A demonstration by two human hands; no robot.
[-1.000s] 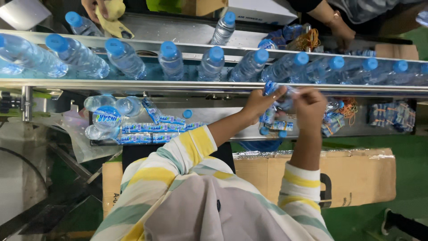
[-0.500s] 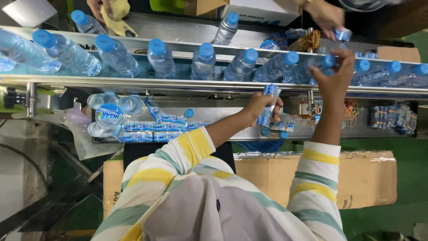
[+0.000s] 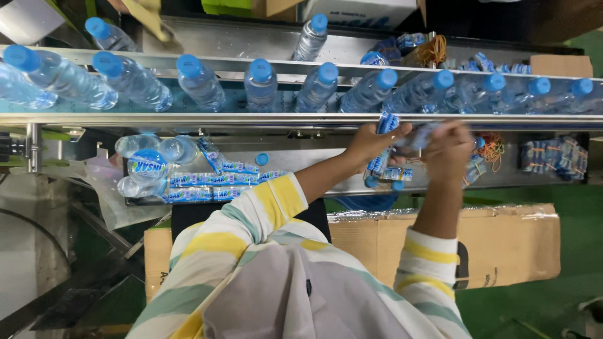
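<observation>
Striped sleeves: fill the lower centre of the frame; shoulders and torso cut off at the bottom edge
Cardboard box: lower right, behind the forearms; its left part hidden by the arms, top covered in clear film
Left hand: centre of the frame, fingers pinched on a stack of blue-and-white labels; the stack runs upright from the palm to the rail edge
Right hand: just right of the left hand, motion-blurred; fingers curled, closed around a blurred bluish item; whether it is a label cannot be told
Loose labels: left of centre on the lower shelf, beside lying bottles; their print is partly hidden
Rubber bands: right of the right hand, partly covered by it
Label bundles: right edge, detail too small to read
Conveyor rail: crosses the whole frame
Capped bottles: a row along the upper band, blue caps toward the camera; the outermost ones cut off at both edges
</observation>
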